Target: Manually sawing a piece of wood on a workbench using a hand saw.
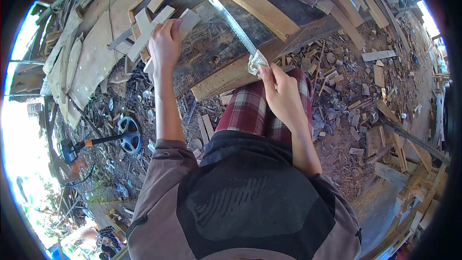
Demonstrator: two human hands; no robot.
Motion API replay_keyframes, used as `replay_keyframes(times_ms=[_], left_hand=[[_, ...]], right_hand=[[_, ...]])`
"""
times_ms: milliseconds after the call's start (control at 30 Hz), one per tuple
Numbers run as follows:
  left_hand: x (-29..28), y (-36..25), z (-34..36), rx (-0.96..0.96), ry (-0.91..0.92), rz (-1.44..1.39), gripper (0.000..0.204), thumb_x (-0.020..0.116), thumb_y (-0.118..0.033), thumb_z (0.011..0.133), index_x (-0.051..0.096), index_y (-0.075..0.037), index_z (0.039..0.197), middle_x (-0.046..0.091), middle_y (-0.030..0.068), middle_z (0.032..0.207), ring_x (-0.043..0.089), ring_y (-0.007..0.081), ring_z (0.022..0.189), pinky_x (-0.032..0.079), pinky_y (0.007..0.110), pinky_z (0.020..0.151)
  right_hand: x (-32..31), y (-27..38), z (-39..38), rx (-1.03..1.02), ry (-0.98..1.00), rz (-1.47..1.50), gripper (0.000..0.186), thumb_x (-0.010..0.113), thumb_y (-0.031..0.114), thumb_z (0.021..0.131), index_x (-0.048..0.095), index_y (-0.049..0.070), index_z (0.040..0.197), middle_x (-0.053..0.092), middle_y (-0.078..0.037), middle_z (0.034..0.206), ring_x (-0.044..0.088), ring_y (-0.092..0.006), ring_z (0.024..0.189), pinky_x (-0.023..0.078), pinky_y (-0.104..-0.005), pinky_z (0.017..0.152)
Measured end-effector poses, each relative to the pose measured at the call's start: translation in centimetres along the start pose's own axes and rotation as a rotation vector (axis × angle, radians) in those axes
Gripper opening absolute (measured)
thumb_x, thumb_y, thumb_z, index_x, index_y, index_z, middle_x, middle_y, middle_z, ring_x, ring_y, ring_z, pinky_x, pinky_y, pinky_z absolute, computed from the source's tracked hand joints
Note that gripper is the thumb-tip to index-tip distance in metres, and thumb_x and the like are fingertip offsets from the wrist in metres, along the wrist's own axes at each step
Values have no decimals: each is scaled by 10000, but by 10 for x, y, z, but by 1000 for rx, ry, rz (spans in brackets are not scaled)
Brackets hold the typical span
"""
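My right hand (284, 94) is closed around the pale wrapped end (257, 62) of a long, narrow metal blade (231, 21). The bare blade points away and to the left above the dark, worn bench top (207, 67). My left hand (165, 45) is at the bench's left side, fingers curled round a pale wood piece (189, 22), whose end shows right of the thumb. More light wood strips (143, 36) cross beside and beneath that hand; its palm side is hidden. The blade and the wood piece are apart.
A long curved board (250, 2) lies across the bench's far side, with more planks (337, 0) at the far right. Wood scraps (346, 110) litter the ground. A tool with a black wheel (130, 135) lies at left, near large leaning sheets (98, 60).
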State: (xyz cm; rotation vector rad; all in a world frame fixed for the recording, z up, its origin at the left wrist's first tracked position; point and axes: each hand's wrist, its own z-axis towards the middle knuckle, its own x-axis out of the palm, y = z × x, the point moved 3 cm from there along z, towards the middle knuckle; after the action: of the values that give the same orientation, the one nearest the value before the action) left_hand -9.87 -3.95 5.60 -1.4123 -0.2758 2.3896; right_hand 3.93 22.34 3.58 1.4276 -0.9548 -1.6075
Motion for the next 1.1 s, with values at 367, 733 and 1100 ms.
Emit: replay_keyframes(times_ms=[367,733,1100], left_hand=[[8,-30,-40,345,-195,8,148,741,-266,831,739,-130,890,746,51,875,686,246,769,494,346,805],[15,-20,-53,310,-179,0,335,784,-335,777,723,-79,984,725,104,1046,657,258,1073,468,391,924],[35,-18,-51,113,-61,-90,495,780,-282,795,666,-58,1221,626,120,1294,481,273,1331,442,384,1051]], right_hand=[[13,-11,-4,-33,1,-91,286,505,235,1011,524,7,839,577,-237,631,587,-460,628,428,-510,565],[26,-18,1,-106,10,-377,263,495,256,1011,507,45,854,598,-196,597,618,-414,591,486,-504,531],[34,-13,16,-178,44,-544,269,476,276,1018,502,55,868,613,-176,598,637,-386,582,498,-486,490]])
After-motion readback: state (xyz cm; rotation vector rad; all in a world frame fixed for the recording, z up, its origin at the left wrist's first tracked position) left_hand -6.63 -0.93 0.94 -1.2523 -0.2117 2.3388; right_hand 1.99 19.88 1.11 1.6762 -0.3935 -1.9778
